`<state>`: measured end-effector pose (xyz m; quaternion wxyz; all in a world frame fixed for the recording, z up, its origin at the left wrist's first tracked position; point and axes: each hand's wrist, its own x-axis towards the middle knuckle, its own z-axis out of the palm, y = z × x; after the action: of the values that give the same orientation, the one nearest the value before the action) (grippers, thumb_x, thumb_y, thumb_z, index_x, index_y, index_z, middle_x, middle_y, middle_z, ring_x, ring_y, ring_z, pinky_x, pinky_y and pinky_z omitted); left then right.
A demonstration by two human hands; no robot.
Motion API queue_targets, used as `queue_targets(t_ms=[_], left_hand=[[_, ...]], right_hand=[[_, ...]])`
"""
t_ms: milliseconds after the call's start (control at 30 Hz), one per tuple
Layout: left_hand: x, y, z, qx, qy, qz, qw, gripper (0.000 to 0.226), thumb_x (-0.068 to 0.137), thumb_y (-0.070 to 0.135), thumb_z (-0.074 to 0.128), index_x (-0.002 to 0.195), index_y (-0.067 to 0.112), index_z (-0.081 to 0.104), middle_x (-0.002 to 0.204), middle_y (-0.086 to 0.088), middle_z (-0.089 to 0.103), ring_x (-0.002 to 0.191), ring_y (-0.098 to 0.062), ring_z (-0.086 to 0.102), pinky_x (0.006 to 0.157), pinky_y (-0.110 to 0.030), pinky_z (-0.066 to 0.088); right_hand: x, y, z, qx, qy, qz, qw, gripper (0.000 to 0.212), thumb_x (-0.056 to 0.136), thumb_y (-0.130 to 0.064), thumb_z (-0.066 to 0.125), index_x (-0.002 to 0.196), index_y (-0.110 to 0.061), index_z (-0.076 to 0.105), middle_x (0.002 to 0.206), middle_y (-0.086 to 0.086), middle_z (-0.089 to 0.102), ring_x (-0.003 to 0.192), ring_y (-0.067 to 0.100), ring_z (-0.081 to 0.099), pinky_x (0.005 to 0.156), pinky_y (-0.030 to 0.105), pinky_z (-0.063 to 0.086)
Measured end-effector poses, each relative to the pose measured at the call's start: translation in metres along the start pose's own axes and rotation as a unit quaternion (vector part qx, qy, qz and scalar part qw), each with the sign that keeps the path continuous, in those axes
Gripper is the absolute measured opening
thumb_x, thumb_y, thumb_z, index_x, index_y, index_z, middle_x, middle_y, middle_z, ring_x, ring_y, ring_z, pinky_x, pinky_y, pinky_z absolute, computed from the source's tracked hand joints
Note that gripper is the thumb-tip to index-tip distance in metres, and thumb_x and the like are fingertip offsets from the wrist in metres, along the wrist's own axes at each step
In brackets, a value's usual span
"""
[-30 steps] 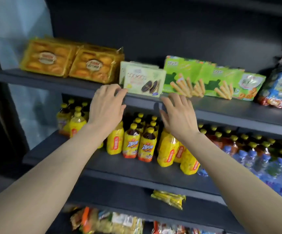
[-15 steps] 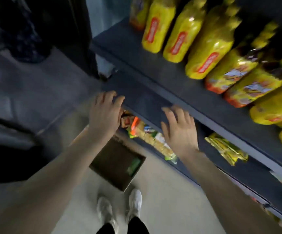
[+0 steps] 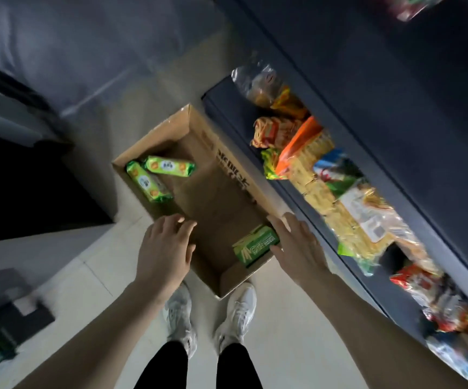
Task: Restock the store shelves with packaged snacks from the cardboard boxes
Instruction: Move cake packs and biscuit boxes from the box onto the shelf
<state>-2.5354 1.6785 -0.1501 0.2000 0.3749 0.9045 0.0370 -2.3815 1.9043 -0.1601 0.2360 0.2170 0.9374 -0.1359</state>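
Gaze has dropped from the upper shelf to the cardboard box on the floor. My left hand and right hand hover open, empty, the right beside the green snack pack: next pickup.

Brown cardboard box, green-and-yellow snack packets, a green carton, white shoes, dark grey shelf.

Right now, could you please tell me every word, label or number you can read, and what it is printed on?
None can be read with confidence.
Cardboard box: dark print on the inner wall, too blurred.
Green snack box: white label marks, too small.
Two green packets: round logos, unreadable.
Shelf snack bags: blurred.
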Motion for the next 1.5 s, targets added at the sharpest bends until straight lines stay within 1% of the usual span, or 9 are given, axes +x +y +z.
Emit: queue_targets(t_ms=[200, 333, 400, 567, 767, 900, 1067, 1233, 1500], left_hand=[[0.013, -0.03, 0.113, -0.017, -0.057, -0.049, 0.997, 0.053, 0.081, 0.027, 0.078, 0.13, 0.016, 0.062, 0.127, -0.011, 0.062, 0.116, -0.03, 0.058, 0.094, -0.042, 0.052], [0.041, -0.057, 0.16, -0.026, -0.066, -0.067, 0.995, 0.058, 0.088, 0.03, 0.071, 0.141, 0.018, 0.052, 0.139, -0.012, 0.053, 0.128, -0.031, 0.05, 0.101, -0.041, 0.047], [0.063, -0.071, 0.175, -0.027, -0.066, -0.068, 0.995, 0.064, 0.09, 0.031, 0.068, 0.148, 0.02, 0.042, 0.149, -0.012, 0.043, 0.136, -0.032, 0.043, 0.107, -0.041, 0.043], [0.135, -0.107, 0.19, 0.001, -0.025, -0.026, 0.999, 0.076, 0.091, 0.024, 0.067, 0.155, 0.019, 0.025, 0.159, -0.018, 0.023, 0.144, -0.039, 0.029, 0.11, -0.048, 0.039], [0.221, -0.141, 0.197, 0.082, 0.006, -0.025, 0.996, 0.098, 0.083, 0.012, 0.074, 0.157, 0.017, 0.01, 0.161, -0.018, 0.018, 0.151, -0.038, 0.009, 0.121, -0.051, 0.017], [0.238, -0.156, 0.201, 0.125, -0.006, -0.062, 0.99, 0.081, 0.079, 0.014, 0.077, 0.148, 0.009, 0.034, 0.132, -0.024, 0.05, 0.129, -0.046, 0.041, 0.116, -0.056, 0.025], [0.223, -0.155, 0.19, 0.08, 0.003, -0.022, 0.997, 0.051, 0.077, 0.014, 0.078, 0.12, 0.001, 0.055, 0.108, -0.028, 0.057, 0.098, -0.049, 0.053, 0.083, -0.054, 0.046], [0.188, -0.122, 0.163, -0.04, 0.023, -0.05, 0.998, 0.05, 0.082, 0.023, 0.075, 0.12, 0.001, 0.052, 0.102, -0.027, 0.06, 0.09, -0.049, 0.059, 0.076, -0.051, 0.048], [0.091, -0.054, 0.07, -0.196, 0.022, -0.126, 0.972, 0.05, 0.088, 0.035, 0.071, 0.123, 0.007, 0.05, 0.098, -0.009, 0.064, 0.094, -0.032, 0.062, 0.073, -0.037, 0.042]], right_hand=[[0.044, 0.01, 0.126, -0.013, -0.156, -0.008, 0.988, 0.062, 0.101, -0.03, 0.053, 0.155, -0.03, 0.022, 0.159, 0.006, 0.022, 0.137, 0.028, 0.041, 0.102, 0.032, 0.047], [0.065, 0.007, 0.187, -0.101, -0.183, -0.052, 0.977, 0.075, 0.087, -0.047, 0.071, 0.152, -0.023, 0.041, 0.156, 0.023, 0.035, 0.139, 0.053, 0.035, 0.107, 0.067, 0.038], [0.071, 0.001, 0.211, -0.138, -0.218, -0.044, 0.965, 0.079, 0.093, -0.052, 0.06, 0.158, -0.024, 0.024, 0.164, 0.023, 0.015, 0.145, 0.058, 0.015, 0.113, 0.073, 0.017], [0.092, -0.009, 0.22, -0.111, -0.162, -0.024, 0.98, 0.089, 0.094, -0.016, 0.066, 0.16, -0.029, 0.007, 0.168, 0.01, -0.003, 0.15, 0.047, -0.015, 0.121, 0.057, 0.007], [0.155, -0.021, 0.187, -0.179, -0.158, -0.099, 0.966, 0.084, 0.076, -0.024, 0.081, 0.146, -0.025, 0.034, 0.145, 0.009, 0.038, 0.14, 0.037, 0.03, 0.12, 0.055, 0.016], [0.181, -0.037, 0.171, -0.112, -0.13, -0.084, 0.982, 0.077, 0.083, -0.03, 0.077, 0.145, -0.027, 0.03, 0.138, 0.009, 0.039, 0.126, 0.033, 0.046, 0.111, 0.055, 0.032], [0.18, -0.057, 0.158, 0.055, -0.048, 0.032, 0.997, 0.067, 0.092, -0.042, 0.068, 0.141, -0.018, 0.03, 0.132, 0.009, 0.047, 0.115, 0.03, 0.057, 0.093, 0.045, 0.049], [0.154, -0.059, 0.148, 0.304, -0.06, 0.222, 0.925, 0.053, 0.093, -0.046, 0.064, 0.131, -0.017, 0.04, 0.121, 0.003, 0.062, 0.106, 0.025, 0.065, 0.074, 0.031, 0.042], [0.064, -0.068, 0.07, 0.33, -0.047, 0.294, 0.896, 0.054, 0.091, -0.049, 0.066, 0.127, -0.016, 0.043, 0.117, 0.003, 0.064, 0.103, 0.025, 0.066, 0.08, 0.036, 0.05]])
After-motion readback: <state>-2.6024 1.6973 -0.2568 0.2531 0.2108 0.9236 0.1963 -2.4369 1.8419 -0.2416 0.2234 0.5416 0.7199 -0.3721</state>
